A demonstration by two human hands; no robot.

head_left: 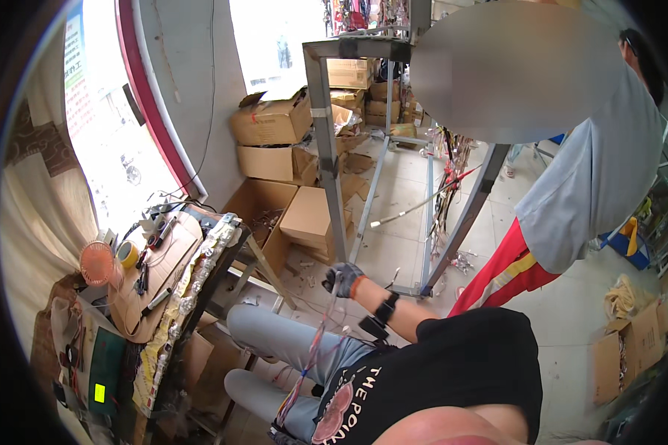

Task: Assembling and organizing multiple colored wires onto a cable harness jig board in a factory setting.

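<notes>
My right hand (343, 280), in a grey glove, is raised beyond my knees with its fingers closed round the upper end of a wire harness (310, 357). This bundle of thin red, white and purple wires slants down across my thigh. At its lower end my left hand (283, 435), in a dark glove, shows only in part at the bottom edge. It appears closed on the bundle, though most of its fingers are hidden. A black device is strapped to my right forearm.
A cluttered workbench (163, 297) with tape, tools and a small orange fan (97, 263) stands at left. Ahead are stacked cardboard boxes (274, 122) and a metal frame (325, 141) hung with wires. Another person in a grey top (594, 193) stands at right.
</notes>
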